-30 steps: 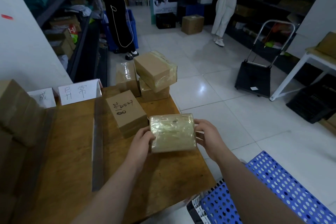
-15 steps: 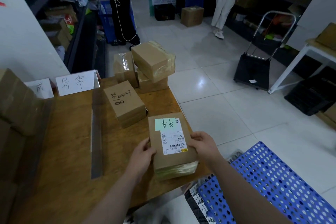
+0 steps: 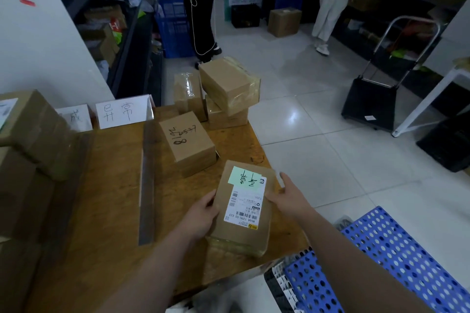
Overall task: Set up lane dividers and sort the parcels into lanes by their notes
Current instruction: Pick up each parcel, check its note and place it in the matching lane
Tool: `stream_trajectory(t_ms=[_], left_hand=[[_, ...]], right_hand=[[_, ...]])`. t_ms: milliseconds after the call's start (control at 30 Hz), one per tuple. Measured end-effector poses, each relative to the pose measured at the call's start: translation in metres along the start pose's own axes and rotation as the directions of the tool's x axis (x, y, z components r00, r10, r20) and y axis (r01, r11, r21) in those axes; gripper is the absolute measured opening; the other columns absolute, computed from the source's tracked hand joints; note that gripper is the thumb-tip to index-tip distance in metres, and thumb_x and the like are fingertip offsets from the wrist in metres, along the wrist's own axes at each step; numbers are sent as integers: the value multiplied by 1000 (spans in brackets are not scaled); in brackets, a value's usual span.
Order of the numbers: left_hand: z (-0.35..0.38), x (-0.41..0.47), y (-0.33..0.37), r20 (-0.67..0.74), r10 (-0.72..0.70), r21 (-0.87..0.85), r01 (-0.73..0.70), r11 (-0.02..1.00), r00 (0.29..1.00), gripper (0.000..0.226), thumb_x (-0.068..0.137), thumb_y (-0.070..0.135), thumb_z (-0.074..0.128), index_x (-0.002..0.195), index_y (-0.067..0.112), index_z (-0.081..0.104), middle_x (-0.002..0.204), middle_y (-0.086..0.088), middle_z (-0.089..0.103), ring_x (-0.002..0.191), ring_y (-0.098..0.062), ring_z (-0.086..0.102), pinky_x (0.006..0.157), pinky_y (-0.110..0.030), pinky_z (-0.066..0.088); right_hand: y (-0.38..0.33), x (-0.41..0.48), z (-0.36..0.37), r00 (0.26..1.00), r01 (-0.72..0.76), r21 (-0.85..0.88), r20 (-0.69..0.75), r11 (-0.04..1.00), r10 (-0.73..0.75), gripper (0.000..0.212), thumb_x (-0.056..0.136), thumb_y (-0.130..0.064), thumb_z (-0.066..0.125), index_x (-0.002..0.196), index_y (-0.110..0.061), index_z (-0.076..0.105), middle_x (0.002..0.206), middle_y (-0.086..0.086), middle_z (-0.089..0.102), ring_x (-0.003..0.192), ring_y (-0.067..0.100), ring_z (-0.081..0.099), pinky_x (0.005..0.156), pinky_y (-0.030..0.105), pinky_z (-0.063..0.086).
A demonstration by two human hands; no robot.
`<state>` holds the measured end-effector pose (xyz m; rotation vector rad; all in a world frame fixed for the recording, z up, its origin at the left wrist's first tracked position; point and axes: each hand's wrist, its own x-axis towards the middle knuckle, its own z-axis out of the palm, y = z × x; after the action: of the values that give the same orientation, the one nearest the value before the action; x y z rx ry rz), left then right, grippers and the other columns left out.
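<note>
The parcel [image 3: 241,236], which a second ago showed me its taped underside, is now turned over. Its shipping label [image 3: 245,207] and a handwritten green note [image 3: 245,177] face up. My left hand [image 3: 201,213] grips its left edge and my right hand [image 3: 287,195] grips the right edge, with one finger stretched along the side. The parcel sits low at the near right corner of the surface [image 3: 101,211]; I cannot tell whether it rests there or hovers just above. It lies to the right of the metal divider [image 3: 147,180], near the scribbled box [image 3: 187,142]. With the note readable, I judge the next step is matching it to a sign card [image 3: 124,112] and choosing its lane.
</note>
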<state>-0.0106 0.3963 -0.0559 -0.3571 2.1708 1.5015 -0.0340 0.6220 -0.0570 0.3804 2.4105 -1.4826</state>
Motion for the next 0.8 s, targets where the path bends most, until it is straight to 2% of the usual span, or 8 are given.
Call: stream_trajectory(t_ms=[67,167,267,400,500,567,700,800], left_hand=[[-6,3,2,-10,-21,65,22,998,1000,51,101,26,49,150,24,35,143,-2,51,120,-19,52,98,-33,43],[-10,1,4,-48,-133,183,139,973,990,56,97,44,51,147,20,39,141,-7,52,119,-28,54,79,-38,53],[-10,-1,4,-51,-222,127,227,966,974,53,95,47,53,136,14,49,125,-10,56,102,-34,61,66,-47,60],[-12,5,0,-182,-174,-23,172,985,968,60,91,36,65,141,10,45,133,-10,54,104,-27,56,76,-44,59],[-16,10,-7,-265,-97,-76,79,994,959,78,84,23,75,149,13,33,145,-13,45,119,-29,54,97,-43,50],[-14,7,-11,-239,-99,-150,64,987,966,90,81,14,77,153,15,23,148,-13,42,122,-28,52,100,-42,47],[-3,-10,-24,-187,-87,-121,65,991,979,87,86,15,72,154,14,17,143,-8,49,106,-19,53,82,-29,46],[1,-27,-40,-195,-64,-100,45,994,979,82,87,20,70,153,12,22,141,-5,50,118,-22,52,95,-33,42]], right_hand=[[-5,9,-3,998,59,-36,17,998,-58,68,81,-27,75,138,-23,39,121,-3,52,86,-2,54,71,12,47],[-11,22,-6,992,60,-71,117,996,-52,85,79,-19,76,149,-24,28,147,2,38,123,17,47,97,33,48],[-8,30,-8,993,26,-57,119,998,-19,81,79,-10,74,147,-21,32,137,3,51,110,15,53,82,25,50],[3,19,-12,999,-36,-5,-23,999,36,59,76,-15,77,127,-18,47,111,-2,62,90,9,60,62,16,50],[10,0,-13,985,-136,-84,-120,987,125,48,73,-32,80,107,-13,51,92,-4,60,79,9,60,55,19,45],[14,-15,-11,976,-181,-143,-149,973,160,52,73,-42,78,105,-11,51,91,-2,59,78,11,58,56,24,44],[18,-43,-2,969,-232,-164,-128,959,212,57,75,-41,76,115,-15,44,99,1,60,88,19,62,68,32,52],[17,-68,12,951,-300,-111,-116,947,288,54,78,-31,75,115,-7,43,107,12,61,94,30,66,80,45,57]])
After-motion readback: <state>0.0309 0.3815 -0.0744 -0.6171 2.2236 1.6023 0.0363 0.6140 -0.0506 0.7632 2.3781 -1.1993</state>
